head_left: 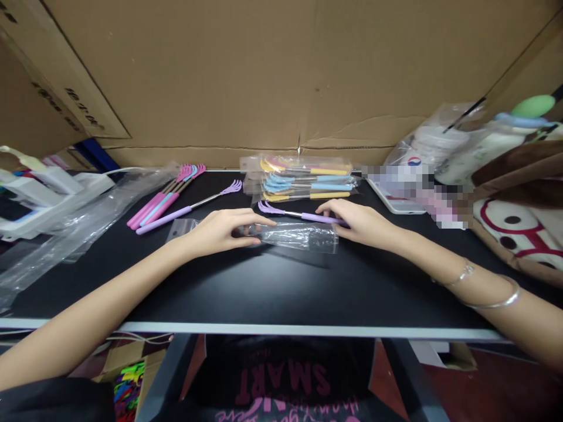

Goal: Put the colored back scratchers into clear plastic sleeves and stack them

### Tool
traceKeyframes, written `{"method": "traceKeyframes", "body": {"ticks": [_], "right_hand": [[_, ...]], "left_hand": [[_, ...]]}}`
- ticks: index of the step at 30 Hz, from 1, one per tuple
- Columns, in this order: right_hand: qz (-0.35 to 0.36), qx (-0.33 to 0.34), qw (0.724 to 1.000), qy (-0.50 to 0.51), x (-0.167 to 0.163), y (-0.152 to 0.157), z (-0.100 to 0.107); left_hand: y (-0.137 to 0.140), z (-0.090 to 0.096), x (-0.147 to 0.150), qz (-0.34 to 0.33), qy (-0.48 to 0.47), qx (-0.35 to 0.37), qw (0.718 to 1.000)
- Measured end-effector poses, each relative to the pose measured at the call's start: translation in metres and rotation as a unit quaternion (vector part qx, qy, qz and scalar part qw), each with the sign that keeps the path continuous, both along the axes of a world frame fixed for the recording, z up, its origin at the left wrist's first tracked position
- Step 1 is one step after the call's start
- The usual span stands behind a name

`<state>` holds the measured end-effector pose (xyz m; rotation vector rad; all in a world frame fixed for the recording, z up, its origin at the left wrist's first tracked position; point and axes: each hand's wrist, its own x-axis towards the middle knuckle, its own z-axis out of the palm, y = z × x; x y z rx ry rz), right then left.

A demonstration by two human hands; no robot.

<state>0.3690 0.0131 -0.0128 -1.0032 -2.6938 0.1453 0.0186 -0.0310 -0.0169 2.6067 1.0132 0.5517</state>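
Observation:
My left hand [226, 230] is at the near end of a clear plastic bag [303, 237], its thumb and fingers curved around the film. The bag lies flat and looks to have nothing in it. My right hand [360, 221] grips the handle end of a purple back scratcher [316, 217], whose claw points left, just behind the bag. To the left, another purple back scratcher [176, 214] lies beside several pink and blue back scratchers [160, 202]. Behind the held one, bagged yellow and blue back scratchers [308, 181] are stacked.
Plastic film [88, 228] and a white power strip [57, 199] lie at the left. A white phone-like device [398, 202], a bagged cup [435, 143], a bottle [488, 149] and a brown plush item [528, 176] stand right. Cardboard [264, 76] walls the back.

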Motion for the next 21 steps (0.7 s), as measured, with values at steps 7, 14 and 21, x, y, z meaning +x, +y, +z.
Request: {"method": "traceKeyframes", "body": {"ticks": [7,14,21], "right_hand": [[-0.008,0.063,0.997,-0.052,0.007,0.000,0.001],[-0.034,0.028,0.998,-0.036,0.000,0.000,0.004],[0.006,0.023,0.999,-0.046,-0.016,0.023,0.002]], "left_hand": [[-0.001,0.000,0.000,0.016,0.022,-0.004,1.000],[-0.001,0.001,0.001,0.009,0.021,0.002,1.000],[-0.001,0.002,0.001,0.002,0.009,0.009,1.000]]}}
